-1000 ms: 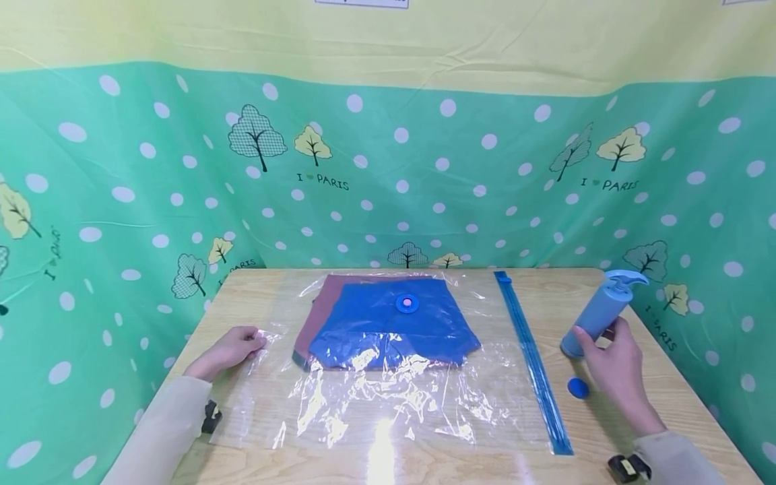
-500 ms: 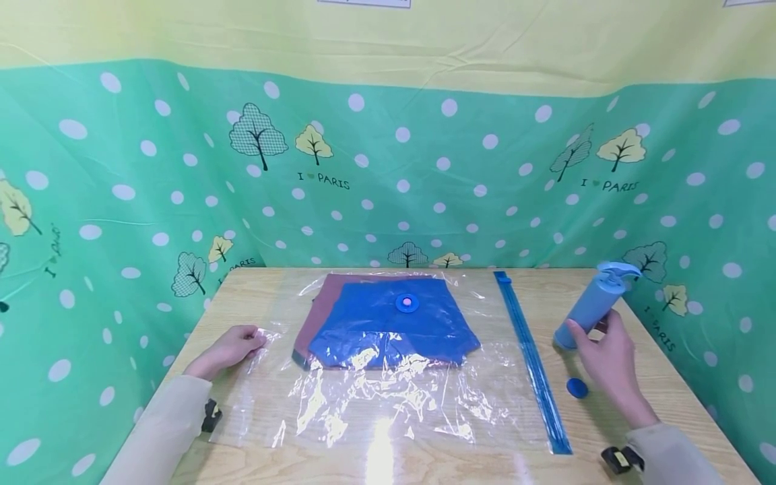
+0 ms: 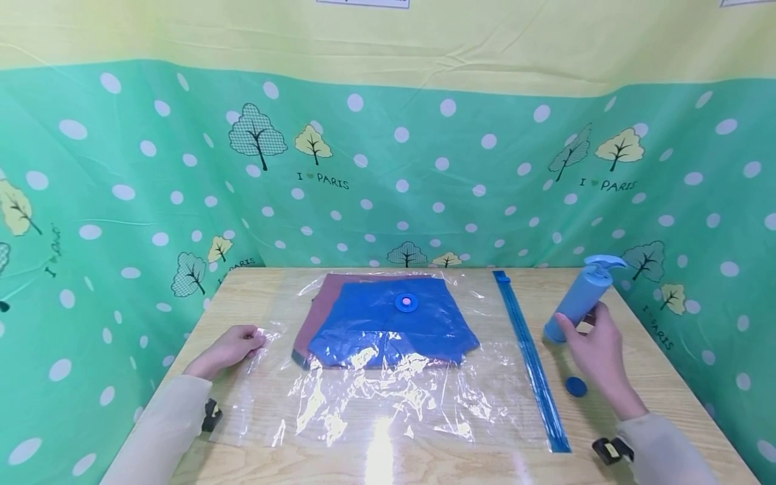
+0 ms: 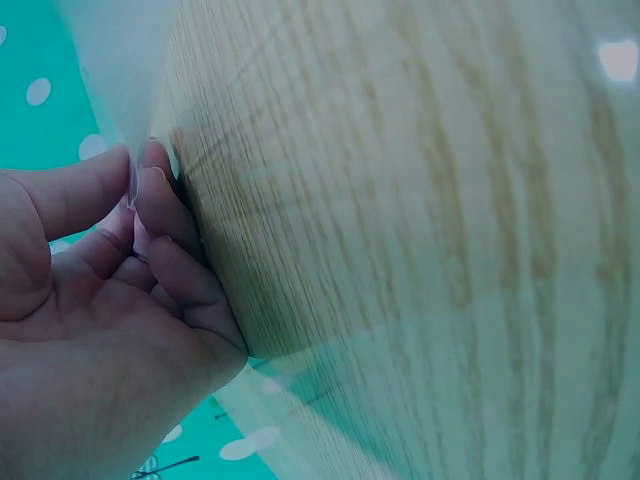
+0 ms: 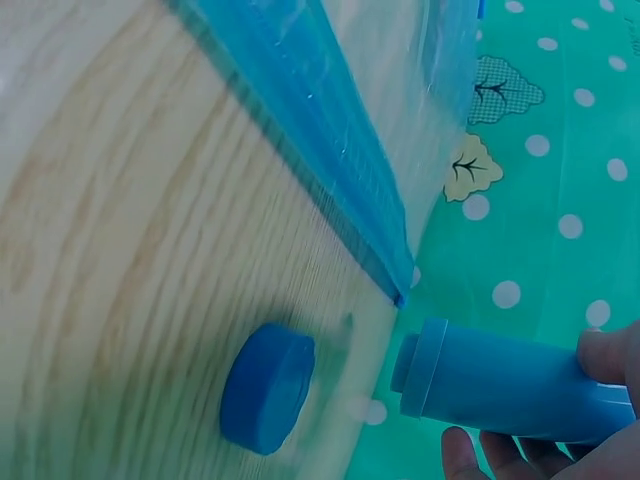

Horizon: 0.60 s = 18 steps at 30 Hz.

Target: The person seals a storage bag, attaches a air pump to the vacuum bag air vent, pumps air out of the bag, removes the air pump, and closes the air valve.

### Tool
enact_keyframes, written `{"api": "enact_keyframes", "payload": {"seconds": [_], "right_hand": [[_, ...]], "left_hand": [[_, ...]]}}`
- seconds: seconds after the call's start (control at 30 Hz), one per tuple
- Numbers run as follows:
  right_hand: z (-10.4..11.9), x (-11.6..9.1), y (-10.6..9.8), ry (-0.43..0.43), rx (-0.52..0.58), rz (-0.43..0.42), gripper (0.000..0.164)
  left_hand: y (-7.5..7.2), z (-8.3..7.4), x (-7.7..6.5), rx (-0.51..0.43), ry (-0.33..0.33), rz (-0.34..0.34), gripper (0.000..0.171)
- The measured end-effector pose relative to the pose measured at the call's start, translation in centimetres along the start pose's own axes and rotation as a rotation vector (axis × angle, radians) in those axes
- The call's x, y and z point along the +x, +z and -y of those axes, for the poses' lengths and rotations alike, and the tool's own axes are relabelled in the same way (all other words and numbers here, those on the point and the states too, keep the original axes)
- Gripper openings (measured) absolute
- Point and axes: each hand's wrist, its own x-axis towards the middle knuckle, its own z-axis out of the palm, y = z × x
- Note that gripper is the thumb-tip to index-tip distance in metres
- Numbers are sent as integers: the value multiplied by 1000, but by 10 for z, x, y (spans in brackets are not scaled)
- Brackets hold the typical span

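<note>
A clear vacuum storage bag (image 3: 424, 404) lies flat on the table with folded blue clothing (image 3: 388, 330) and a mauve garment (image 3: 318, 313) inside. On its top is a round blue valve (image 3: 407, 302) with a pink centre. My left hand (image 3: 233, 348) pinches the bag's left edge between thumb and fingers. To the right of the bag's blue zip strip (image 3: 530, 357), my right hand (image 3: 597, 353) grips a blue hand pump (image 3: 578, 300) round its barrel. The pump tilts, handle up and to the right, its lower end above the table in the right wrist view.
A round dark blue cap (image 3: 576, 386) rests on the wooden table (image 3: 291, 468), between the zip strip and my right wrist. A green and yellow printed curtain (image 3: 388, 168) encloses the table at the back and both sides.
My right hand has carried the pump a little to the left, toward the zip strip. My left hand and the bag stay in place.
</note>
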Motion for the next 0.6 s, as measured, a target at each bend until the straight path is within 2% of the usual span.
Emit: {"api": "enact_keyframes", "payload": {"seconds": [0.23,0.6], "right_hand": [[1,4,6,-22,17,-2,62],[6,8,16,-49,21,16,60]], "left_hand": [[0,-2,1,-9,-25,5,25],[0,-1,0,-8,-23,9,25]]}}
